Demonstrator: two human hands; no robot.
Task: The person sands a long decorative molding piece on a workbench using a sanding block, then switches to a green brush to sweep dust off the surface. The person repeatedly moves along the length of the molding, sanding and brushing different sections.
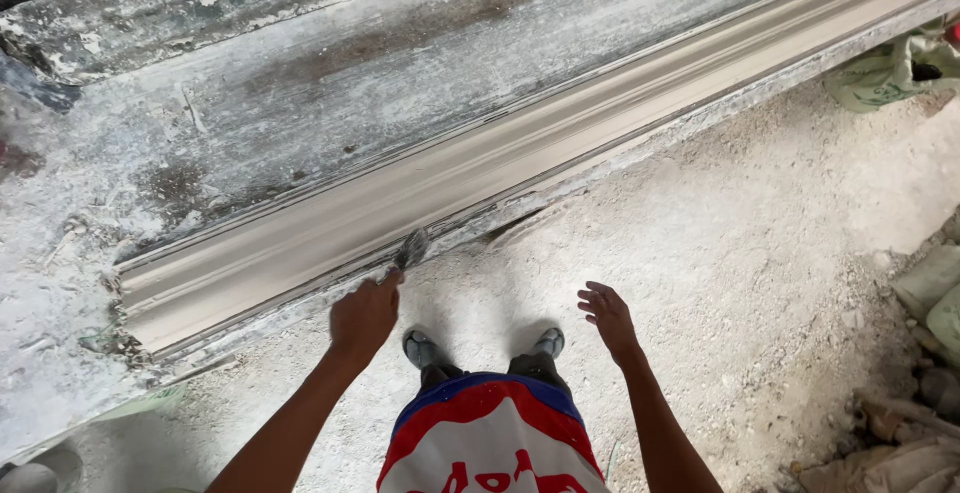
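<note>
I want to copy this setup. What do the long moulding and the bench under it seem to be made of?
The moulding looks like wet plaster or cement: smooth, pale grey, with stepped ridges. The bench seems a hard slab, maybe concrete, crusted with white residue. The left hand holds a brush.

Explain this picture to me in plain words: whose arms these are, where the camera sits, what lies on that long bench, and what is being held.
There is no machine here. The one picture comes from a camera worn on a person's head, looking down, so the two arms at the bottom are that person's own, with their shirt and shoes below.

The left hand is closed around a small brush, whose bristles touch the near edge of a long pale moulding. The moulding, with stepped ridges along its length, lies on a dusty grey bench and runs off toward the upper right.

The right hand is open and holds nothing; it hangs over the floor, which is covered in white dust and crumbs. Crumpled sacks and rubble lie at the right.
</note>
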